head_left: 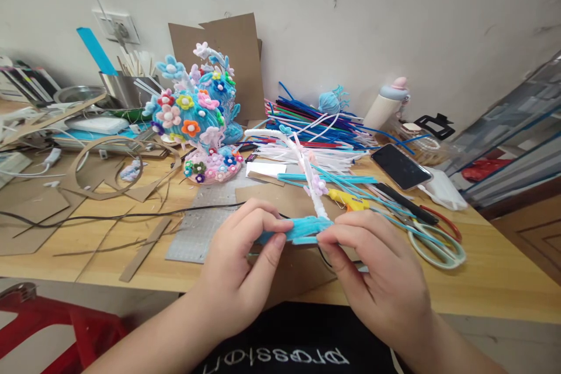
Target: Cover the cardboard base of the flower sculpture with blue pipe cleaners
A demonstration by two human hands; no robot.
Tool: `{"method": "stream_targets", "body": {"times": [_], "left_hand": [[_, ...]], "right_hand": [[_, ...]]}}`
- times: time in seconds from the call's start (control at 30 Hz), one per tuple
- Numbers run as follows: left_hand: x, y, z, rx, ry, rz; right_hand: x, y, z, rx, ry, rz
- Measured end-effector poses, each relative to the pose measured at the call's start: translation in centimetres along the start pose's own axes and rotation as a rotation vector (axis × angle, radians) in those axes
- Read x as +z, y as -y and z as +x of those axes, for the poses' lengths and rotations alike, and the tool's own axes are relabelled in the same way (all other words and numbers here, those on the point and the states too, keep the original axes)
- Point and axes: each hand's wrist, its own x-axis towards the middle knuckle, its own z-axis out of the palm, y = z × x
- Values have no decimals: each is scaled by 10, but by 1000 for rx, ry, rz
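A flat strip of light blue pipe cleaners point(307, 225) stretches between my two hands, just above the table's front part. My left hand point(249, 254) pinches its left end between thumb and fingers. At the other end, my right hand point(377, 269) pinches the strip and a short loose blue end below it. Rising behind the strip is a white wrapped stem point(312, 181) that curves left at the top, with a lilac flower point(319, 185) on it. Whether the stem is joined to the strip is hidden by my fingers.
A blue flower-covered craft piece point(188, 105) stands back left. Behind lie several pipe cleaners point(315, 123). To the right are a yellow glue gun point(349, 198), scissors point(438, 245) and a phone point(401, 166). Cardboard rings point(83, 187) and a black cable point(131, 211) lie left.
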Motion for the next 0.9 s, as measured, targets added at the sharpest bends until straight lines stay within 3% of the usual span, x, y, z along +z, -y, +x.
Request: {"method": "stream_targets", "body": {"times": [0.9], "left_hand": [[3, -6, 3, 11, -34, 172]], "right_hand": [[-3, 4, 1, -64, 6, -21]]}}
